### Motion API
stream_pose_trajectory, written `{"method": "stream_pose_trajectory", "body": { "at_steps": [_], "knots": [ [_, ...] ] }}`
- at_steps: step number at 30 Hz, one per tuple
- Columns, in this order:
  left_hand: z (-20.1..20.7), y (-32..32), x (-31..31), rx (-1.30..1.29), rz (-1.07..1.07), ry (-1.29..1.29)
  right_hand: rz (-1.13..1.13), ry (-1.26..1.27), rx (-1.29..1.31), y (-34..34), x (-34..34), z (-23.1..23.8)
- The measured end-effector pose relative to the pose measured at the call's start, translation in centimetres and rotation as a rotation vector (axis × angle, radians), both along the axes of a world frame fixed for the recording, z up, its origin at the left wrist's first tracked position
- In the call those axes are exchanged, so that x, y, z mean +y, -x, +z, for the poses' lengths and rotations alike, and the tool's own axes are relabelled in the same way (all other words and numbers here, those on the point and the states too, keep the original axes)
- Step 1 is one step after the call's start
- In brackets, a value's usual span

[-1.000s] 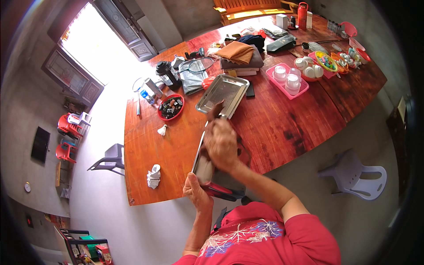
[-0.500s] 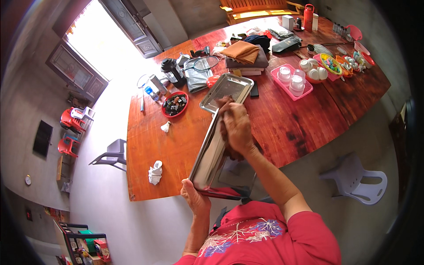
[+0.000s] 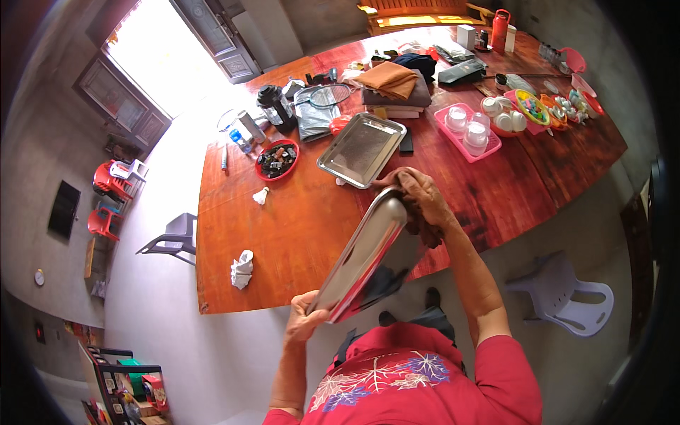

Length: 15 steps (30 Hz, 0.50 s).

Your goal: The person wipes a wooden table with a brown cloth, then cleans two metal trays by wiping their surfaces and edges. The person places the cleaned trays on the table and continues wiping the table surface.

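Note:
A shiny metal tray [image 3: 358, 255] is held tilted on its side in front of me, just off the near edge of the table. My left hand [image 3: 306, 317] grips its lower left end, thumb along the rim. At the upper right end my right hand [image 3: 423, 197] is closed around a dark brown cloth [image 3: 427, 232], which lies against the tray's edge. A second metal tray [image 3: 363, 147] rests flat on the table just beyond.
On the wooden table [image 3: 283, 241] are a crumpled white tissue [image 3: 241, 270], a shuttlecock [image 3: 261, 195], a red bowl of small dark pieces [image 3: 277, 160], a black flask [image 3: 275, 108], folded cloths [image 3: 386, 81] and a pink basket of cups [image 3: 467, 133]. A plastic chair [image 3: 574, 301] stands right.
My right hand and the cloth have moved from the tray's face rightward to its upper end. The held tray has turned more edge-on, its upper end swinging down and right.

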<state>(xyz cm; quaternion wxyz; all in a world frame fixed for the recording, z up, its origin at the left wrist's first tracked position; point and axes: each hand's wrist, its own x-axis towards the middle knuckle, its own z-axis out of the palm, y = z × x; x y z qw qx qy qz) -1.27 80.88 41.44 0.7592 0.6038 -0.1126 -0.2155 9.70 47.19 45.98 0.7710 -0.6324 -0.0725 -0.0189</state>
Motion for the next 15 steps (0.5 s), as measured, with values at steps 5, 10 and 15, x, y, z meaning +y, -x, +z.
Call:
{"method": "stream_pose_trajectory", "body": {
  "at_steps": [5,10,15],
  "knots": [
    [8.7,-1.6,-2.9,-0.145,-0.099,-0.316,0.011,0.388,-0.143,1.0,5.1,4.1],
    [11.1,-1.3,-5.2,-0.514,0.158,-0.386,-0.023,0.779,-0.412,4.2,9.1,8.6],
    [10.0,0.5,-3.9,-0.602,0.339,-0.277,-0.420,0.723,-0.740,1.6,8.8,6.5]
  ]
}}
